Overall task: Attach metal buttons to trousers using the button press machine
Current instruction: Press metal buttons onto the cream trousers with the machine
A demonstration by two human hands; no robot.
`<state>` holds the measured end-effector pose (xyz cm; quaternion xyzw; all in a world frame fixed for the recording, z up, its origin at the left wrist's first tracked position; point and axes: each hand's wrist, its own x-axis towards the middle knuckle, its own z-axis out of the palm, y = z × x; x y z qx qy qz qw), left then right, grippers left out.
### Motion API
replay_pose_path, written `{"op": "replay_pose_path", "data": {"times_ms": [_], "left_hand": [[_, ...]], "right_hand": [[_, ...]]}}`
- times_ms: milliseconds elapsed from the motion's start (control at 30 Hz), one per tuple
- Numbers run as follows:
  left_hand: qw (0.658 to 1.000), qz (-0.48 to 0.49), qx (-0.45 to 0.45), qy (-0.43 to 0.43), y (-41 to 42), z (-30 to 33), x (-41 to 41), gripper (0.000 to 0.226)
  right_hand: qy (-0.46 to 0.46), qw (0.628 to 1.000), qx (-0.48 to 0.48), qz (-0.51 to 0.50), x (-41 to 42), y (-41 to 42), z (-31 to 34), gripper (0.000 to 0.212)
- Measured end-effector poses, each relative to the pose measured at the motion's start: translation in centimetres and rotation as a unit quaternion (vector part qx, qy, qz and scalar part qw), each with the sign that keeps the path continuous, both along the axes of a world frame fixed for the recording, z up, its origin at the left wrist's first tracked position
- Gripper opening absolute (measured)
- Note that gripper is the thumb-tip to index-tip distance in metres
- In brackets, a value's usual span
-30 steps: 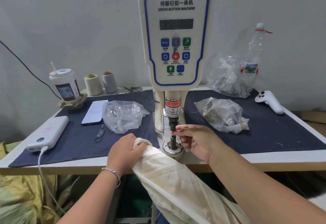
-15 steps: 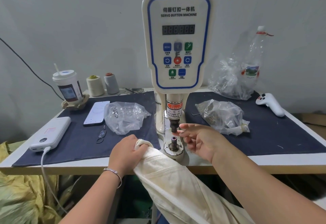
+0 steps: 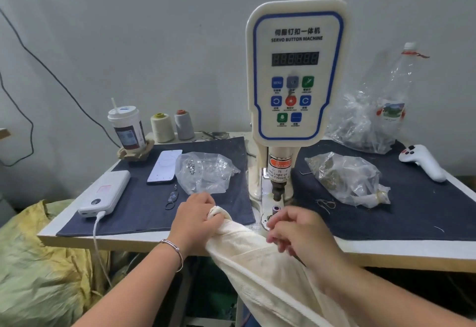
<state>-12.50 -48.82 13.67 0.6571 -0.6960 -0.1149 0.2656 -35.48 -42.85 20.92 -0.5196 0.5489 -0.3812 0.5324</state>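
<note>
The cream servo button machine (image 3: 295, 74) stands at the middle of the table, its dark upper punch (image 3: 277, 190) raised over the lower die (image 3: 276, 209), where a small metal part sits. Cream trousers (image 3: 260, 267) hang off the table's front edge. My left hand (image 3: 197, 219) grips the bunched waistband end of the trousers, left of the die. My right hand (image 3: 296, 231) hovers over the cloth just in front of the die, fingers loosely curled and blurred; whether it touches the trousers is unclear.
Dark blue cloth (image 3: 144, 198) covers the table. On the left lie a clear bag of metal parts (image 3: 203, 172), a phone (image 3: 164, 167), a white power bank (image 3: 105, 192), a cup (image 3: 126, 128) and two thread cones (image 3: 162, 127). Right: a bag of buttons (image 3: 345, 177), a white controller (image 3: 422, 161), a plastic bottle (image 3: 396, 89).
My right hand has left the die post, where it had been pinching at the punch, and dropped toward the trousers at the table edge. My left hand keeps its grip.
</note>
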Motion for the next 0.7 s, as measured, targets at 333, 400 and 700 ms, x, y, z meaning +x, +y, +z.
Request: {"op": "replay_pose_path", "data": {"times_ms": [333, 400, 700], "left_hand": [[0.998, 0.011, 0.009, 0.064, -0.6, -1.3, 0.6, 0.03], [0.997, 0.011, 0.011, 0.082, -0.6, -1.3, 0.7, 0.029], [0.998, -0.04, -0.029, 0.036, -1.1, -1.4, 0.7, 0.072]], "right_hand": [[0.386, 0.858, -0.315, 0.125, 14.6, -9.8, -0.5, 0.034], [0.472, 0.817, -0.309, 0.12, 17.0, -12.7, -1.3, 0.041], [0.577, 0.773, -0.253, 0.073, 21.1, -20.0, -4.7, 0.032]]}}
